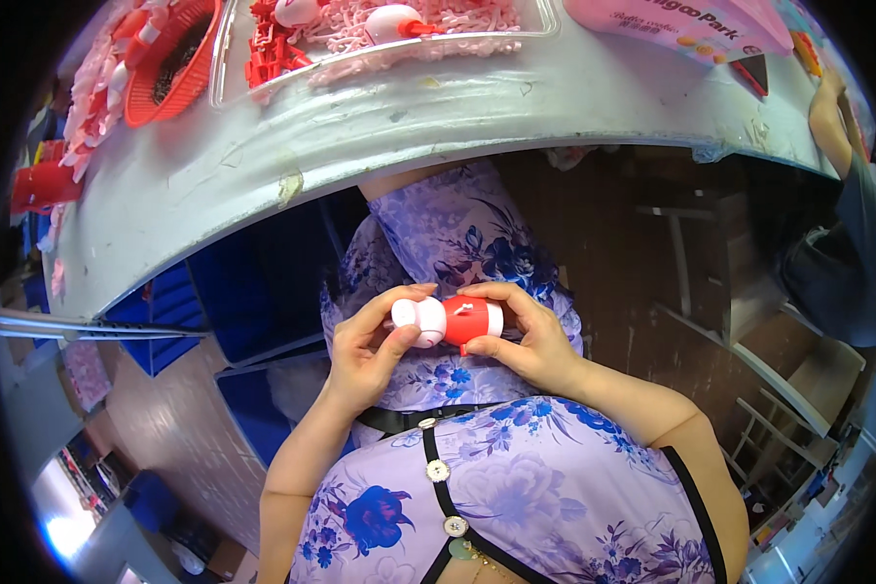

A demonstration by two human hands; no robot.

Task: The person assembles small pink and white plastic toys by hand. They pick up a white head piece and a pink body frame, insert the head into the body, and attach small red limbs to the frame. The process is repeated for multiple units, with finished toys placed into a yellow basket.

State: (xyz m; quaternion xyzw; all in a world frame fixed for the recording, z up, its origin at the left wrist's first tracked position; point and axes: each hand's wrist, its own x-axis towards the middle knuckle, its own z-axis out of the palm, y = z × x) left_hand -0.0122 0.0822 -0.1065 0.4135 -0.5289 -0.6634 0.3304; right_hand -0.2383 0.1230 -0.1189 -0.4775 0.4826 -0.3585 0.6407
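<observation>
Red-and-white figure (465, 323) held sideways on the wearer's side of the table (409, 115). Left hand (364, 348): fingers clamped on its white end. Right hand (545, 346): fingers apparently clamped on its red end, undersides hidden.

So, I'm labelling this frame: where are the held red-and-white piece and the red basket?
Red-and-white piece (460, 327), head view: its red section.
Red basket (150, 107), head view: its near wall.

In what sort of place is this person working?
Probably a small assembly workshop: the worktable carries a clear tray of pink and red parts and a red basket, with blue bins below its edge.
</observation>
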